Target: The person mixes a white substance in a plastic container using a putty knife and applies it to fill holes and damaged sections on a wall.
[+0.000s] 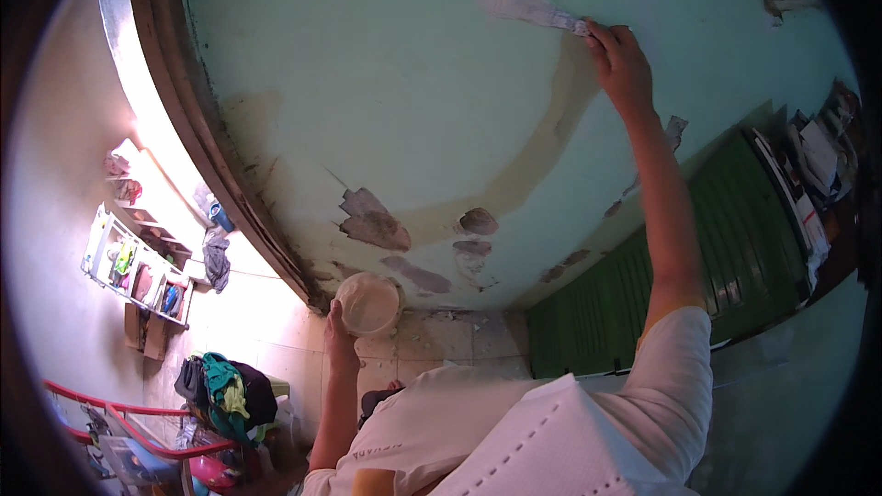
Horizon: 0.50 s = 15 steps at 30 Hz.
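My right hand (622, 64) is raised high against the pale green wall (386, 83), its fingers closed round the handle of a paintbrush (537, 9). The brush is coated in white, and its broad end points left against the wall, beside a faint whitish smear. Low on the left, my left hand (340, 340) grips the side of a round tub (367, 303) of whitish paint, thumb at its rim. Bare, peeled patches (372, 220) show on the lower wall above the tub. A darker, yellowish band curves across the wall below the brush.
A brown door frame (197, 129) borders the wall on the left. Through the bright doorway stand a white shelf rack (138, 271) and piled clothes (230, 390) near a red rail (138, 409). A green slatted panel (661, 262) stands at right, with papers (818, 156) beyond it.
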Tool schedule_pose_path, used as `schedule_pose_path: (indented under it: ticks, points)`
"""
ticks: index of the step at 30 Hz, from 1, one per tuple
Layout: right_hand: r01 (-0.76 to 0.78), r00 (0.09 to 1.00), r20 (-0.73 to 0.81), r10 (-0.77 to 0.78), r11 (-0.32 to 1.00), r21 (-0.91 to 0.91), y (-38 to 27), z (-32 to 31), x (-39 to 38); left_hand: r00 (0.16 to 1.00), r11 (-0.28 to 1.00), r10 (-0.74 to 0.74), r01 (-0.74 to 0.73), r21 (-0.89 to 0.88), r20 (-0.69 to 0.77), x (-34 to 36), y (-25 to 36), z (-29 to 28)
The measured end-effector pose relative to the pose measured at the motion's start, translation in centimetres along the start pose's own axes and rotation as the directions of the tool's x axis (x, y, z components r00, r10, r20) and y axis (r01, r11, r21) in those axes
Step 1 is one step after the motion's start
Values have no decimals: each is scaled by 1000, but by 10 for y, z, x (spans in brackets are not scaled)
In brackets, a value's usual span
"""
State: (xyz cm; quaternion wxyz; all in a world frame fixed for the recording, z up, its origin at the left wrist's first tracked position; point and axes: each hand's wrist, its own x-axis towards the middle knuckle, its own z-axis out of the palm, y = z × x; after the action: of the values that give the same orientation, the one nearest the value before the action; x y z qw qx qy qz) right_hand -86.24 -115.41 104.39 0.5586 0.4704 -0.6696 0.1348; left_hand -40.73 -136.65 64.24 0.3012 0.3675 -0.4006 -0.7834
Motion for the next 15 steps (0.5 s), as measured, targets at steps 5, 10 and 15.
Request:
schedule_pose_path:
  ticks: [5,10,15]
  points:
    - [-81,993,-80,87,994,77,40,-23,-31,1000,1000,-27,27,-6,-3,-19,-14,23]
    - [-42,987,-145,68,983,176,-2,-5,-24,999,998,-51,51,36,-19,-30,-24,42]
    - [-131,988,-69,138,986,102,-21,10,-36,1000,1000,-5,5,3,-7,-32,-30,53]
